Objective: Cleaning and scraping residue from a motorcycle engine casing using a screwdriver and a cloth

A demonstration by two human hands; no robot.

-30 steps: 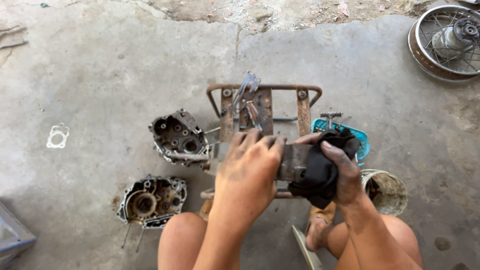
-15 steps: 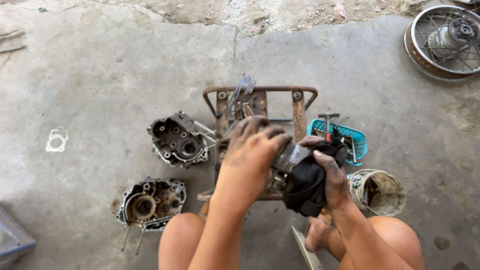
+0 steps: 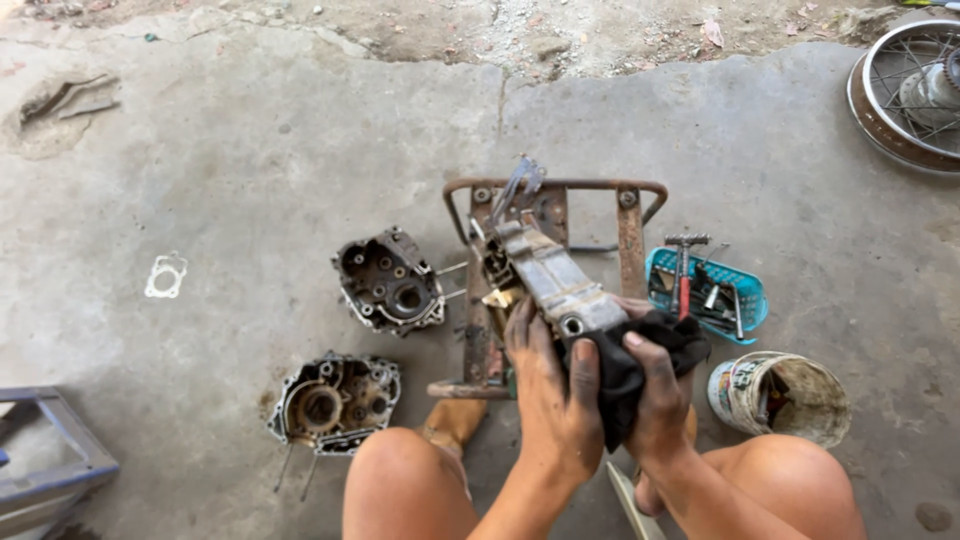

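Both hands clasp one grimy engine part [image 3: 548, 275]: left hand [image 3: 555, 400] beneath, right hand [image 3: 655, 395] apparently pinching black rag [image 3: 640, 355]

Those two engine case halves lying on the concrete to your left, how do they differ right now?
The upper case half lies right beside the rusty metal stand, with studs poking toward it; the lower case half lies apart from the stand, near the person's knee. The upper one looks dark and sooty inside; the lower one looks browner, with a large round opening showing. The upper one sits tilted; the lower one lies flatter. Both are grimy, open side up, and neither hand touches them.
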